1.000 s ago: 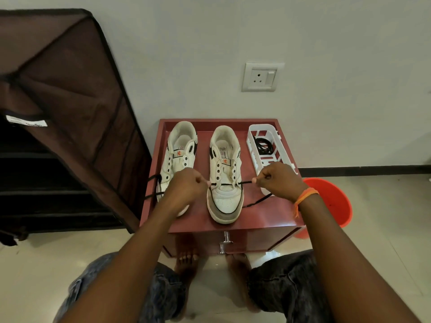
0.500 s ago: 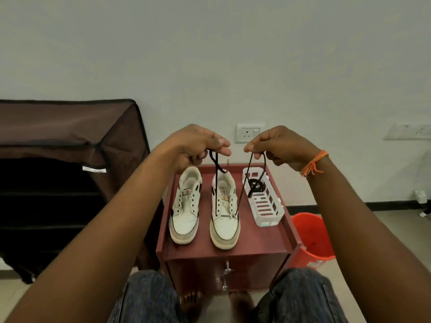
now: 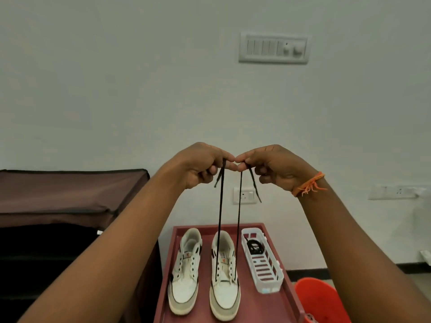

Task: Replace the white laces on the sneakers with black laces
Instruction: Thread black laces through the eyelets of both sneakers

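Left sneaker [image 3: 185,271] stood unlaced on the red table [image 3: 261,306], cream with dark trim; right sneaker [image 3: 225,276] just beside it at 3 o'clock; black lace [image 3: 219,220] threaded through its lowest eyelets, both strands rising taut toward 12 o'clock; left hand [image 3: 200,166] pinched one end, right hand [image 3: 272,169] the other, fingertips touching; white basket [image 3: 268,276] held a coiled black lace [image 3: 255,247].

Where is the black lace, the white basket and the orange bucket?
black lace [image 3: 220,220], head view, on the left strand hanging above the shoe
white basket [image 3: 269,284], head view, on its near side wall
orange bucket [image 3: 319,299], head view, on its outer side
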Demonstrator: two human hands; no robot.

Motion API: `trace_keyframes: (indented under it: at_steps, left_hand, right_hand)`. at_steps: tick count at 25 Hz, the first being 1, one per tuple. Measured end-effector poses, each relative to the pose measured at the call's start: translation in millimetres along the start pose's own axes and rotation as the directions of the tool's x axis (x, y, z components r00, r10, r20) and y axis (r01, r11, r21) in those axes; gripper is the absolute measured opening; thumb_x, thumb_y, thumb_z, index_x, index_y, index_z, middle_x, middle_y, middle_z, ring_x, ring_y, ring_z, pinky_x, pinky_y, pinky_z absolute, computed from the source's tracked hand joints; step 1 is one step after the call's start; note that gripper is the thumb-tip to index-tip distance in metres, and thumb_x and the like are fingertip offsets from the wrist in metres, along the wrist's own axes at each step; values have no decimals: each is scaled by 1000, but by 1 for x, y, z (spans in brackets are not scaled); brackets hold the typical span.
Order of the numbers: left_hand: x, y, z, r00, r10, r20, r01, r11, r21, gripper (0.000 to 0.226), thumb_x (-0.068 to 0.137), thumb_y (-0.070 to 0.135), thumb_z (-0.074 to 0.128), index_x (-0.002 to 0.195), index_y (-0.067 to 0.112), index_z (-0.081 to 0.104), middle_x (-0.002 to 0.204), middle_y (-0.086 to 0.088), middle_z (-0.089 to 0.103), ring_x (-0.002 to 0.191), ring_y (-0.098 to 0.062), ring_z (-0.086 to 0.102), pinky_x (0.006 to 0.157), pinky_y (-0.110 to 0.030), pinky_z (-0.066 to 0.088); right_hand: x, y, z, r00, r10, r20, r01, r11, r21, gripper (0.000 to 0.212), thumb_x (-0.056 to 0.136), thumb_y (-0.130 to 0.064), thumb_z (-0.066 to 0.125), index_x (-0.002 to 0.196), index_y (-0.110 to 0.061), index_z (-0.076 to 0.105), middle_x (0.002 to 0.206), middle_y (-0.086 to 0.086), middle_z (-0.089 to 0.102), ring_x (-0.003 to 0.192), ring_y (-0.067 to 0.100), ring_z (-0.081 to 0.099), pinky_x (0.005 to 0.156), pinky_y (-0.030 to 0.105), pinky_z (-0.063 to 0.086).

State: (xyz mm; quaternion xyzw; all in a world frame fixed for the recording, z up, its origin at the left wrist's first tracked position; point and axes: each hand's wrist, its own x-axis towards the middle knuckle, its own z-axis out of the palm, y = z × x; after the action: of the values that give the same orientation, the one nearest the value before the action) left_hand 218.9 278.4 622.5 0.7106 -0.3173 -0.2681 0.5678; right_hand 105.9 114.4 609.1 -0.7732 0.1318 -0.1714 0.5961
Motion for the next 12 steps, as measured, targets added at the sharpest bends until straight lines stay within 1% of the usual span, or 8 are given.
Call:
trace_keyframes:
  at_steps: [2,3,4,6,7,10,12]
  left_hand:
    - [-3,2,3,997,63,-34,-60,996,72,39,85,-13,42,103,4,73,92,-12,74,43,-6,40,39,-17,30]
    - [-5,2,5,992,115,-57,-108,988,114,33,87,-11,49,104,4,72,88,-11,73,43,-6,44,41,-17,33]
    - [-6,0,6,982,172,-72,-160,976,146,27,88,-7,56,106,5,72,87,-10,73,43,-6,49,42,-17,36]
    - [-8,-3,8,963,259,-73,-245,957,157,17,93,8,63,107,6,72,86,-5,75,47,-6,56,45,-16,42]
    - [-8,-5,9,956,283,-74,-270,951,152,17,95,15,63,106,7,73,86,-4,76,48,-6,58,47,-17,45]
    - [-5,-7,17,936,327,-133,-305,939,160,20,99,24,59,104,12,74,84,-3,75,46,-7,57,47,-18,44]
    - [-1,-8,22,906,370,-207,-333,922,196,22,98,28,60,96,13,76,82,-7,73,44,-7,51,48,-20,41]
  right_hand:
    - [-2,0,1,1000,-3,17,3,1000,3,38,80,6,47,97,-10,77,96,9,73,63,12,37,54,25,34]
    - [-3,0,0,1000,-12,22,12,1000,-8,39,79,8,48,98,-11,77,99,11,74,67,14,41,57,26,35]
    - [-5,2,0,1000,-26,14,27,999,-23,36,79,8,54,97,-13,77,100,13,74,72,15,47,61,27,36]
    - [-10,4,0,997,-78,-27,77,997,-33,24,80,0,68,94,-17,78,98,12,74,81,15,58,69,31,39]
    - [-11,5,1,993,-112,-45,112,994,-15,19,80,-4,71,93,-17,78,95,11,75,82,13,61,71,32,41]
    - [-12,5,5,976,-191,-103,200,977,80,13,83,-16,72,95,-12,76,89,13,74,74,15,60,67,30,46]
    - [-10,2,8,965,-211,-158,227,970,88,18,87,-28,69,94,-14,77,83,8,73,68,12,56,63,28,46]
